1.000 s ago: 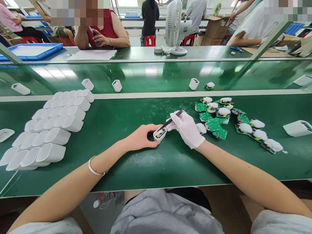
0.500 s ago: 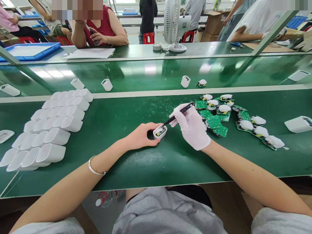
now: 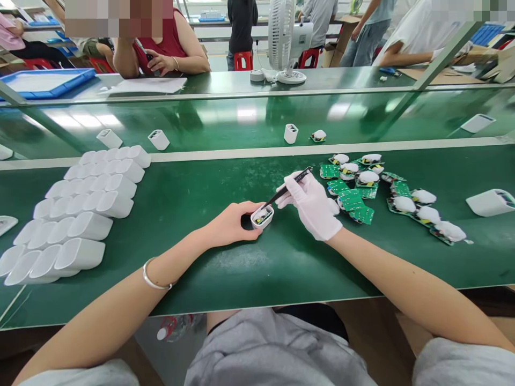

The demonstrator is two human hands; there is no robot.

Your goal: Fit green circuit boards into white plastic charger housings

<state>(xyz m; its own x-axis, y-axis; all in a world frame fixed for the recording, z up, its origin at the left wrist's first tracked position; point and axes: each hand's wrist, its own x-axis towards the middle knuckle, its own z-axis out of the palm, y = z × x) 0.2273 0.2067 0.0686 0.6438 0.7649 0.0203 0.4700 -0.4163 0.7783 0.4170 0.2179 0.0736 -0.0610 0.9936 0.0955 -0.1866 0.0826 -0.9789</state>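
Note:
My bare left hand is closed round a small white plastic housing, thumb and fingers on its two sides. The housing stands on the green bench with its open end up, and electronic parts show inside. In my white-gloved right hand is a pair of black tweezers, slanting down to the left. Their tips are at the housing's upper rim; whether they touch a part inside is too small to tell. Just right of the glove lies a group of green circuit boards, several with white blobs on top.
Rows of white housings stand at the left. Another housing lies at the far right. Behind a pale strip, a green belt carries housings and one board. A fan and co-workers are beyond.
The housings and the board on the far belt have moved left. My right hand and the tweezers have shifted slightly left, with the tips still at the housing. My left hand keeps its grip.

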